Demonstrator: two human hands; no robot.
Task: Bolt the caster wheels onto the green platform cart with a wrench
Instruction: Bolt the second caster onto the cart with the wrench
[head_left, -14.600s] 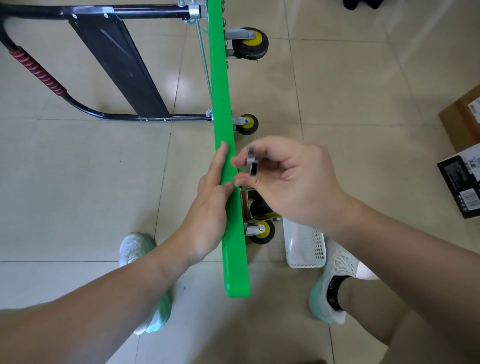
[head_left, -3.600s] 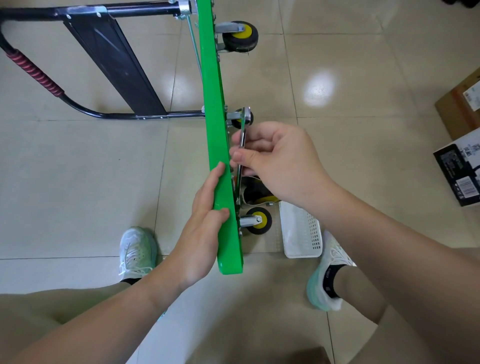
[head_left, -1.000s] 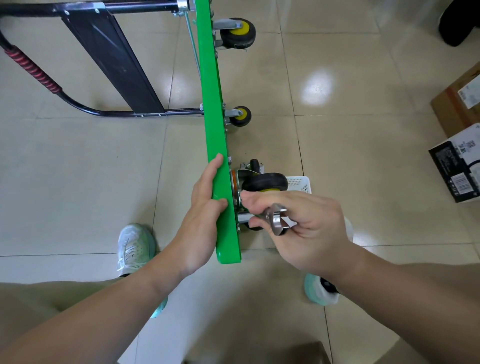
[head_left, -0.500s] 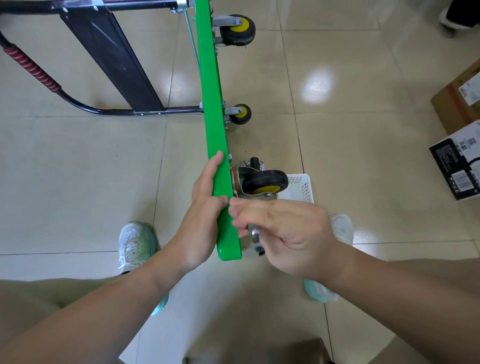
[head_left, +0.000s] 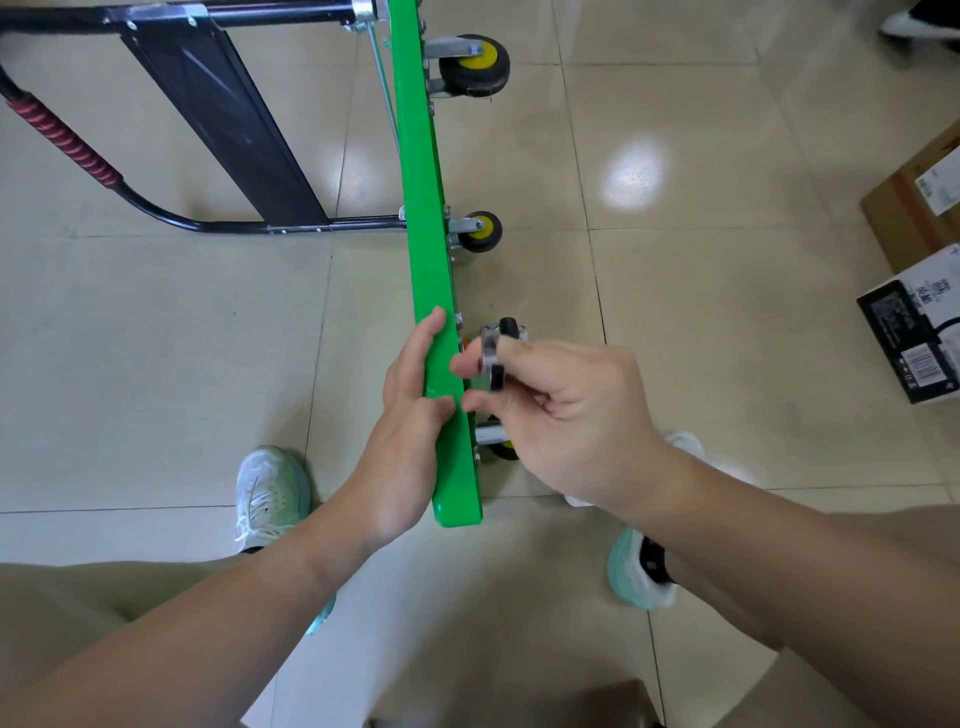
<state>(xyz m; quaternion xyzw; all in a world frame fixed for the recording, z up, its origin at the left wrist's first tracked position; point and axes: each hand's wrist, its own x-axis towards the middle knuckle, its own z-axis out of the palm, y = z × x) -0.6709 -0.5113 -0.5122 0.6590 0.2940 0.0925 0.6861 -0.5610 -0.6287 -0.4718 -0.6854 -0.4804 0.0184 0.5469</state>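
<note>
The green platform cart (head_left: 423, 234) is standing on its long edge on the tiled floor (head_left: 156, 338), reaching away from the person between the two hands. The left hand (head_left: 408, 426) is resting on its top edge, fingers straight and pressing on the green surface. Just to the right of it, the right hand (head_left: 571, 410) is pinching a small metal wrench (head_left: 491, 366) between thumb and curled fingers, close to the cart's underside. Below this hand a caster wheel (head_left: 506, 449) is partly showing, and two more are sitting beyond the fingertips.
</note>
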